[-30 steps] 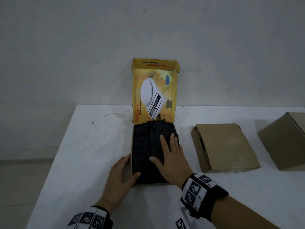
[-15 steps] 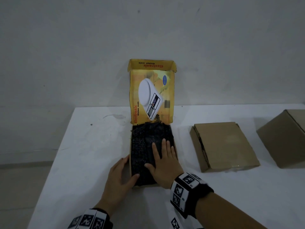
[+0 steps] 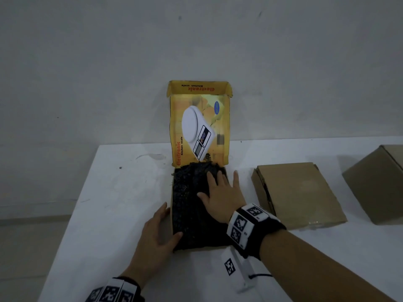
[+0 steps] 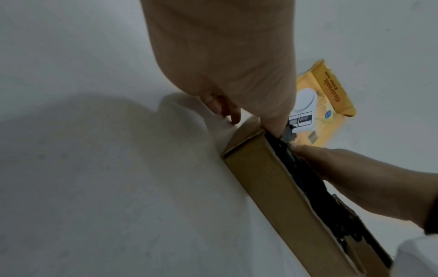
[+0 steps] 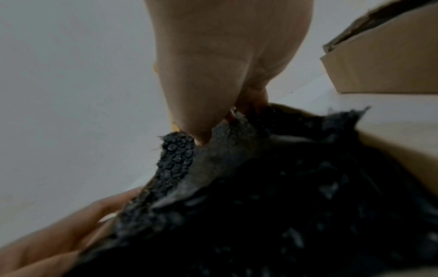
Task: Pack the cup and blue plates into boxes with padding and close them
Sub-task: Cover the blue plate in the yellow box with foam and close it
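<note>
A yellow kitchen-scale box stands on the white table with its lid upright. Black bubble-wrap padding fills it to the rim. My right hand lies flat on the far right of the padding, fingers straight and spread, the little finger past the right rim. My left hand rests against the near left corner, its fingers along the outer box wall and the thumb over the edge onto the padding. No cup or blue plate shows.
A flat brown cardboard box lies shut just right of the yellow one. A taller brown box sits at the far right edge of view. The table's left edge and the wall behind are close.
My right hand has slid a little toward the far right of the padding, its little finger now beyond the rim. The left hand has stayed at the near left corner.
</note>
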Demonstrator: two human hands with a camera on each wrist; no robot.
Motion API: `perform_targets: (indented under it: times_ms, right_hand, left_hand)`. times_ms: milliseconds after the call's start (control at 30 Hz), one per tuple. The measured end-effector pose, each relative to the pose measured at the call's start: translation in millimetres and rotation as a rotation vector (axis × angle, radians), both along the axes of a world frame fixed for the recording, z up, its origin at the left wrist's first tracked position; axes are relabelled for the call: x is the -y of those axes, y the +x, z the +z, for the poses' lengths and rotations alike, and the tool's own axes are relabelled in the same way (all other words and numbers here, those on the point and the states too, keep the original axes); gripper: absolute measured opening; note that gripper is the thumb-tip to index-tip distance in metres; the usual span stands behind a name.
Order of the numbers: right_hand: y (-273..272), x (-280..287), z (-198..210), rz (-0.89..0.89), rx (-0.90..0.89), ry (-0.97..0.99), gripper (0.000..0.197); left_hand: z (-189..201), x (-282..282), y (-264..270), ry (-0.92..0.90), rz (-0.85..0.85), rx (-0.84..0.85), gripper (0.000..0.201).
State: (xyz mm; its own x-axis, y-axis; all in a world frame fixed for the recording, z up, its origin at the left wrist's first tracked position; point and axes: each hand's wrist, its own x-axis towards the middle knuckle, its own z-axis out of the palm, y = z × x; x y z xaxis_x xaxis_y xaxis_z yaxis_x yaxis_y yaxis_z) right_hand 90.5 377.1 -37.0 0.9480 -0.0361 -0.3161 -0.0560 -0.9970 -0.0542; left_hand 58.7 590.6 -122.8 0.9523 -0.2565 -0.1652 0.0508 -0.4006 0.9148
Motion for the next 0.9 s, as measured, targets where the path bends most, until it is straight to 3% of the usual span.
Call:
perform_targets:
  times_ms: [67, 200, 267, 333, 433, 633, 733, 800, 900]
  right_hand:
    - [3.0, 1.7, -2.2, 0.016, -0.078, -0.055, 0.067]
    - [8.7, 18.1, 19.0, 0.052, -0.015, 0.112, 0.06]
    - [8.9, 34.4, 31.0, 0.13, -0.03, 0.164, 0.076]
    - [5.9, 46.1, 36.2, 0.225, -0.177, 0.151, 0.104]
    - [-3.6, 50.3, 30.2, 0.302, -0.314, 0.033, 0.123]
    - [-22.6, 36.3, 5.8, 0.256, -0.244, -0.112, 0.107]
    - [-21.3, 36.5, 8.5, 0.271, -0.263, -0.128, 0.106]
    - [-19.1, 41.4, 16.6, 0.241, -0.302, -0.026, 0.107]
    - [-20.0, 47.3, 29.5, 0.122, -0.217, 0.203, 0.096]
  left_hand:
    - [5.0, 0.6, -0.7, -0.008, -0.034, 0.013, 0.093]
    - [26.0, -2.0, 11.1, 0.055, -0.074, 0.121, 0.085]
    - [35.5, -4.9, 28.1, 0.194, -0.127, 0.328, 0.078]
    - [42.3, -2.1, 47.7, 0.35, -0.221, 0.48, 0.071]
    - [51.4, 11.2, 69.1, 0.563, -0.321, 0.498, 0.063]
    - [49.7, 16.6, 81.5, 0.817, -0.382, 0.529, 0.069]
    - [48.1, 18.9, 78.7, 0.829, -0.364, 0.42, 0.075]
    - [51.8, 21.3, 77.7, 0.783, -0.355, 0.346, 0.076]
    - [62.9, 25.3, 85.0, 0.54, -0.234, 0.3, 0.056]
